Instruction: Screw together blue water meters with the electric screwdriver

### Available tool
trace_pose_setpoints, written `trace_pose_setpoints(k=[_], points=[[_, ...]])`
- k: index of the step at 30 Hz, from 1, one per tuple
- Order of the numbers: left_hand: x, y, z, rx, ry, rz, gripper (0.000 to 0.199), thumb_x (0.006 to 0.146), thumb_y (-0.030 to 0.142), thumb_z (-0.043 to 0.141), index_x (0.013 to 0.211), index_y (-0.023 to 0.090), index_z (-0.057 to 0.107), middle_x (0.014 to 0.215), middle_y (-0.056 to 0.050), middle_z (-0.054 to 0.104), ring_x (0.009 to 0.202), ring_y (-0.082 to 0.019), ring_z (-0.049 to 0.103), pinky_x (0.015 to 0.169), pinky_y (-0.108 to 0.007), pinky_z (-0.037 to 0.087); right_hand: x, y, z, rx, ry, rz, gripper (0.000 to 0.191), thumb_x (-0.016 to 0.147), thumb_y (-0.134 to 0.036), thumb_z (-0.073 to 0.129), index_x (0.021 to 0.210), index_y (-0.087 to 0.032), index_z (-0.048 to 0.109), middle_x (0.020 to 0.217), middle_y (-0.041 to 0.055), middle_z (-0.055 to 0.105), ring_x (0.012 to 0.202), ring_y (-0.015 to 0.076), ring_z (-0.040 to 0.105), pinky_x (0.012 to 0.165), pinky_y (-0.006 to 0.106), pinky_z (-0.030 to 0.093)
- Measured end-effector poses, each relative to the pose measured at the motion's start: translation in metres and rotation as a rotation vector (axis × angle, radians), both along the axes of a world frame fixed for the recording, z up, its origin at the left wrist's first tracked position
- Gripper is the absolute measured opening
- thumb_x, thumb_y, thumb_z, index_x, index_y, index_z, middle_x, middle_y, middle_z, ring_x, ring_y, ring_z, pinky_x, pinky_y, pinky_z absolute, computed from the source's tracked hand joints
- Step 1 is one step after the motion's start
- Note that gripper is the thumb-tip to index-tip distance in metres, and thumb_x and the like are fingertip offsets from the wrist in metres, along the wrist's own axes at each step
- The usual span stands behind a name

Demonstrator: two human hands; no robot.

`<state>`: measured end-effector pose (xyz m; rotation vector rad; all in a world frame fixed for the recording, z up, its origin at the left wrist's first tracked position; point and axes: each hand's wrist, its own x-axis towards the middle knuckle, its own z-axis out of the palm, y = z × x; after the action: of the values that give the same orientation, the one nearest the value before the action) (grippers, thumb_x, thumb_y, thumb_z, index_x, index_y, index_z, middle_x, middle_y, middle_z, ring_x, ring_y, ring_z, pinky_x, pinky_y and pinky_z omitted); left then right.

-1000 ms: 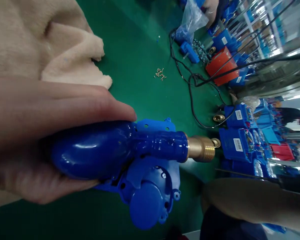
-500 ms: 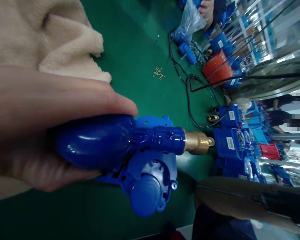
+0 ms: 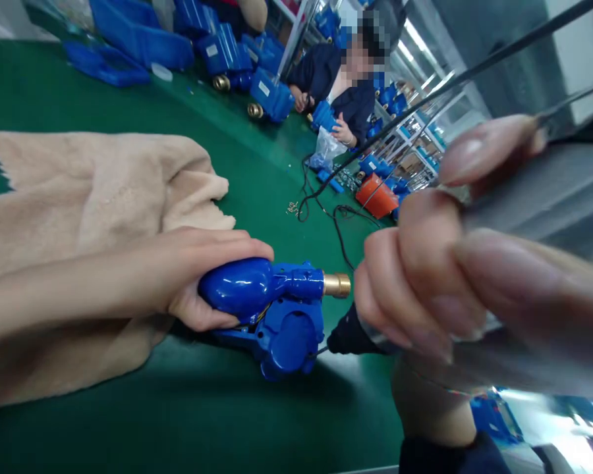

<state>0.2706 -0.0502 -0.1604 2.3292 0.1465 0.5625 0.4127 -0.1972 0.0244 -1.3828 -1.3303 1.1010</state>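
Beige fuzzy cloth (image 3: pixel 93 191) in a big soft heap on the green table mat (image 3: pixel 178 415), at the far left; blue bins (image 3: pixel 133 39) far off at the top, past the cloth; left hand (image 3: pixel 192 276) just over the cloth, fingers curled and pressed together around a shiny blue plastic body (image 3: pixel 237 286); blue plastic body held near the middle of the view, above the green table mat, with a brass end (image 3: pixel 336 285) pointing right and a round blue cap (image 3: pixel 291 342) hanging below; small brass screws (image 3: pixel 292 208) in a little pile farther up the mat, beside a twisty black cord (image 3: pixel 321 197); a co-worker (image 3: pixel 346 105) in a dark jacket at the back, both hands on blue parts, near a clear plastic bag (image 3: pixel 326 148); an orange box (image 3: pixel 375 195) past the cord; right hand (image 3: pixel 420 276) close to the camera, fingers curled tight and pressed together around a long grey tool (image 3: pixel 534 204), black nose (image 3: pixel 348 336) and thin tip just beside the round blue cap
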Motion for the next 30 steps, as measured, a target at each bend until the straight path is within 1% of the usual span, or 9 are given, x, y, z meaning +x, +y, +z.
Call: trace_pose_setpoints(k=[3,5,9,12,15,19,25,27,30], points=[[-0.001,0.003,-0.005,0.100,-0.030,-0.043,0.050,0.070,0.042,0.066,0.117,0.027,0.060,0.097,0.006,0.067,0.080,-0.013,0.060,0.073,-0.024,0.047,-0.014,0.003,-0.006,0.130,0.126,-0.003,0.032,0.078,-0.051,0.070,0.093,-0.031,0.050,0.054,-0.0082,0.041,0.040,0.0083,0.039,0.040,0.025,0.035],[-0.001,0.002,-0.005,0.142,-0.058,-0.040,0.048,0.069,0.039,0.066,0.114,0.025,0.060,0.094,0.005,0.066,0.079,-0.013,0.058,0.073,-0.024,0.047,-0.016,0.004,-0.011,0.141,0.089,-0.071,0.034,0.077,-0.052,0.071,0.091,-0.029,0.050,0.053,-0.0094,0.042,0.038,0.0071,0.041,0.039,0.023,0.035],[-0.002,-0.002,-0.002,0.155,-0.007,0.021,0.050,0.068,0.039,0.064,0.115,0.022,0.059,0.090,0.003,0.064,0.076,-0.014,0.059,0.071,-0.024,0.046,-0.009,0.004,-0.017,0.150,0.076,-0.116,0.032,0.076,-0.037,0.077,0.092,-0.028,0.051,0.054,-0.0101,0.046,0.039,0.0078,0.044,0.040,0.022,0.040],[-0.004,-0.003,-0.001,0.147,0.012,0.026,0.054,0.068,0.040,0.066,0.118,0.022,0.058,0.095,0.001,0.064,0.081,-0.017,0.062,0.074,-0.025,0.047,-0.004,0.002,-0.027,0.192,0.133,-0.044,0.025,0.079,-0.025,0.072,0.094,-0.025,0.052,0.056,-0.0090,0.050,0.041,0.0086,0.046,0.042,0.023,0.042],[-0.005,-0.001,-0.002,0.130,0.022,0.000,0.057,0.069,0.037,0.069,0.122,0.022,0.055,0.106,-0.001,0.064,0.092,-0.019,0.062,0.082,-0.028,0.047,-0.003,0.000,-0.043,0.129,0.067,-0.016,0.025,0.079,-0.021,0.069,0.098,-0.022,0.052,0.057,-0.0080,0.053,0.041,0.0089,0.047,0.043,0.023,0.043],[-0.006,-0.001,0.001,0.057,0.082,-0.030,0.062,0.070,0.035,0.072,0.126,0.022,0.052,0.115,-0.004,0.063,0.098,-0.022,0.061,0.089,-0.031,0.046,-0.007,-0.005,-0.061,0.141,-0.030,-0.129,0.025,0.077,-0.017,0.065,0.100,-0.020,0.055,0.059,-0.0071,0.053,0.042,0.0088,0.047,0.044,0.023,0.043],[-0.009,-0.004,0.017,-0.071,0.105,-0.079,0.062,0.064,0.033,0.077,0.122,0.026,0.055,0.111,-0.001,0.065,0.100,-0.024,0.060,0.089,-0.033,0.046,-0.009,-0.015,-0.070,0.226,-0.024,-0.404,0.027,0.081,-0.023,0.066,0.105,-0.021,0.054,0.059,-0.0058,0.051,0.043,0.0107,0.048,0.043,0.025,0.041],[-0.010,-0.004,0.020,-0.082,0.122,-0.067,0.065,0.060,0.033,0.081,0.120,0.027,0.057,0.109,0.000,0.065,0.100,-0.024,0.060,0.089,-0.033,0.046,-0.008,-0.015,-0.071,0.177,-0.039,-0.379,0.026,0.082,-0.028,0.067,0.102,-0.020,0.054,0.060,-0.0044,0.051,0.042,0.0105,0.047,0.042,0.025,0.040],[-0.010,-0.005,0.020,-0.097,0.121,-0.054,0.067,0.055,0.033,0.083,0.117,0.028,0.058,0.109,0.000,0.066,0.098,-0.024,0.061,0.087,-0.033,0.047,-0.007,-0.013,-0.069,0.084,-0.004,-0.253,0.025,0.083,-0.034,0.066,0.097,-0.019,0.052,0.057,-0.0049,0.049,0.040,0.0088,0.042,0.040,0.023,0.037]])
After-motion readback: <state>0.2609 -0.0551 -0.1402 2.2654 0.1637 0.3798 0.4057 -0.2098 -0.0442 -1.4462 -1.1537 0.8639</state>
